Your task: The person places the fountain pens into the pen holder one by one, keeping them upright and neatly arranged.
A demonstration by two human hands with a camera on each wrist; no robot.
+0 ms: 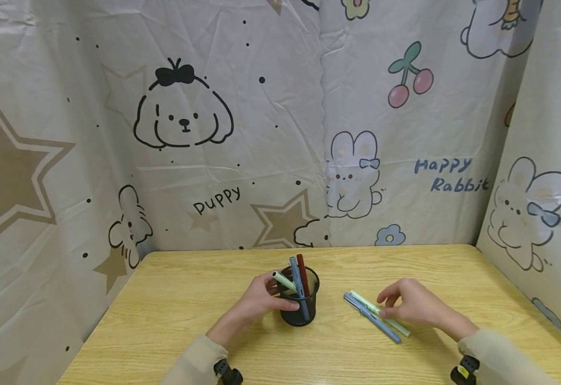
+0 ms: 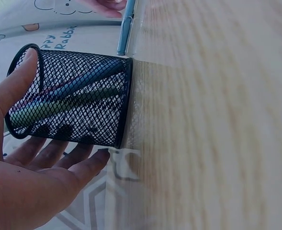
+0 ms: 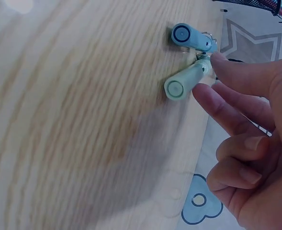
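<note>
A black mesh pen holder [image 1: 290, 316] stands upright on the table, with a light green pen [image 1: 284, 281], a blue pen [image 1: 295, 270] and a dark red pen [image 1: 302, 270] leaning in it. My left hand [image 1: 258, 298] holds the holder from its left side; the left wrist view shows the thumb at the rim and the fingers along the opposite side. To the right, a second blue pen [image 1: 379, 323] and a second light green pen [image 1: 399, 327] lie on the wood. Over the green one hovers my right hand [image 1: 417, 303], thumb and index fingertips beside it with a gap between them.
The light wooden table [image 1: 189, 299] ends at a printed cloth [image 1: 271, 107] that hangs behind it and along both sides. A dark band with a small device [image 1: 227, 371] sits on the left wrist, and another [image 1: 464, 369] on the right.
</note>
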